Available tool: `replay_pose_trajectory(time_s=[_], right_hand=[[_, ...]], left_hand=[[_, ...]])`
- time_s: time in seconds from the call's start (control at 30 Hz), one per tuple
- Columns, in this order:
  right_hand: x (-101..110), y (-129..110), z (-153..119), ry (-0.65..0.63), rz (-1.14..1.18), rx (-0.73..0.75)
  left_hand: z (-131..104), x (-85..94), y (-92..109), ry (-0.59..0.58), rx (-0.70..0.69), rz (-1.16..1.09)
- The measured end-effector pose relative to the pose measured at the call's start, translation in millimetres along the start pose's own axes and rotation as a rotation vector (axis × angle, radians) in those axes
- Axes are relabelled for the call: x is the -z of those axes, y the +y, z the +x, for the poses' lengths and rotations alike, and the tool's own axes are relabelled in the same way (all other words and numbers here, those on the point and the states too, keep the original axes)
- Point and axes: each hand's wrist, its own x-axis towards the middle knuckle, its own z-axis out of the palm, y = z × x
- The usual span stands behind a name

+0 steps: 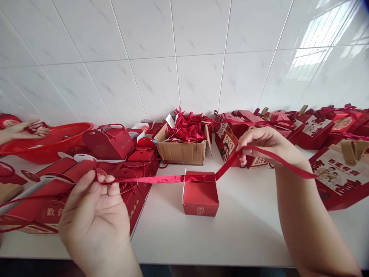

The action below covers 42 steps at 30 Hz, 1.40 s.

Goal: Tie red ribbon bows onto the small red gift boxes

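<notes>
A small red gift box [201, 198] stands on the white table in front of me. A red ribbon [155, 179] runs across the upper part of the box and out to both sides. My left hand [96, 211] pinches the ribbon's left end between thumb and fingers, palm up, in front of the stacked red boxes. To the right of the box and higher, my right hand [258, 146] grips the other stretch of ribbon, whose loose tail drapes over my wrist and forearm. Both stretches look fairly taut between the box and my hands.
A cardboard box [182, 153] of tangled red ribbons stands at the back. Red handled boxes [111, 141] pile up on the left beside a red basin [57, 143], where another person's hand [29, 130] shows. Ribboned gift boxes [313, 129] crowd the right, against the tiled wall [198, 27].
</notes>
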Motion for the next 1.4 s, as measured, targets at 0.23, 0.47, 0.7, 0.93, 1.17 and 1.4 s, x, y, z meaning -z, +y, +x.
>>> replay_pose_trajectory(time_s=[0.23, 0.47, 0.7, 0.93, 1.17, 1.4], right_hand=[[-2.5, 0.2, 8.1, 0.202, -0.146, 0.150], [-5.0, -1.4, 11.0, 0.395, 0.048, 0.124], [-9.9, -7.7, 14.3, 0.471, 0.037, 0.155], [-3.9, -13.2, 11.2, 0.594, -0.079, 0.192], [-8.5, -17.9, 6.8, 0.636, -0.174, 0.208], [-17.1, -20.3, 8.8, 0.689, -0.180, 0.230]], left_hand=[[-6.2, -2.7, -0.6, -0.043, -0.015, 0.117], [2.6, -46.5, 2.7, -0.205, -0.029, 0.120], [3.7, -97.4, 24.7, -0.652, -0.234, 0.495], [7.0, -114.2, 20.3, -0.740, -0.286, 0.454], [3.8, -118.5, 2.4, -0.700, -0.319, 0.349], [6.8, -119.7, -2.3, -0.765, -0.383, 0.346]])
